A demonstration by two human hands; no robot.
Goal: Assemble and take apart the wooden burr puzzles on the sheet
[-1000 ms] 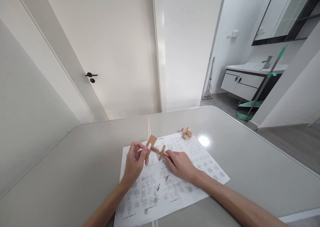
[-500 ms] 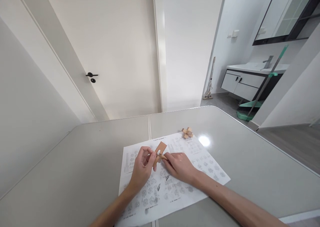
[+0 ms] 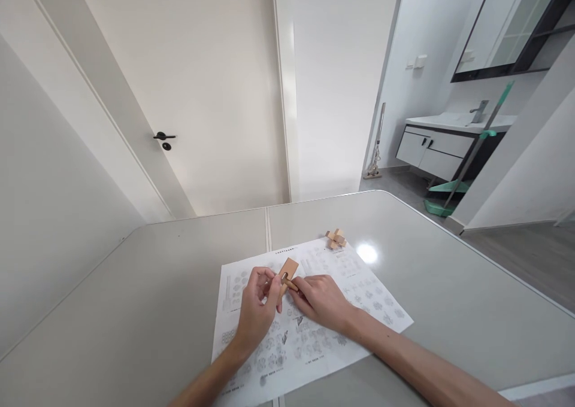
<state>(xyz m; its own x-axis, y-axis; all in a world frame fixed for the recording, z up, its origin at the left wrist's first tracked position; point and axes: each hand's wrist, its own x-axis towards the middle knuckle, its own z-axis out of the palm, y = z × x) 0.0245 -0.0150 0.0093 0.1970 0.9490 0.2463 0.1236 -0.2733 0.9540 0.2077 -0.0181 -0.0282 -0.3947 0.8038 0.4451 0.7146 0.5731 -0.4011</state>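
Observation:
My left hand (image 3: 259, 296) pinches a flat wooden puzzle piece (image 3: 290, 267) with an opening cut in it, its far end pointing up and away. In my right hand (image 3: 321, 296) is a slim wooden stick (image 3: 291, 284), gripped between thumb and fingers, its tip meeting the flat piece near the opening. How the two parts fit together is partly hidden by my fingers. Both hands are just above a printed instruction sheet (image 3: 314, 350) with small diagrams. An interlocking wooden puzzle (image 3: 336, 238) sits at the sheet's far right edge.
The sheet lies on a light grey table (image 3: 148, 311) with a seam down its middle. Beyond its far edge stands a door (image 3: 215, 96) with a black handle. At the right are a washbasin cabinet (image 3: 435, 146), a mop (image 3: 377, 143) and a green dustpan (image 3: 439, 208).
The stick in my right hand has turned at the flat piece and now shows more of its length. The flat piece has tilted and dropped slightly. The puzzle at the back has stayed put.

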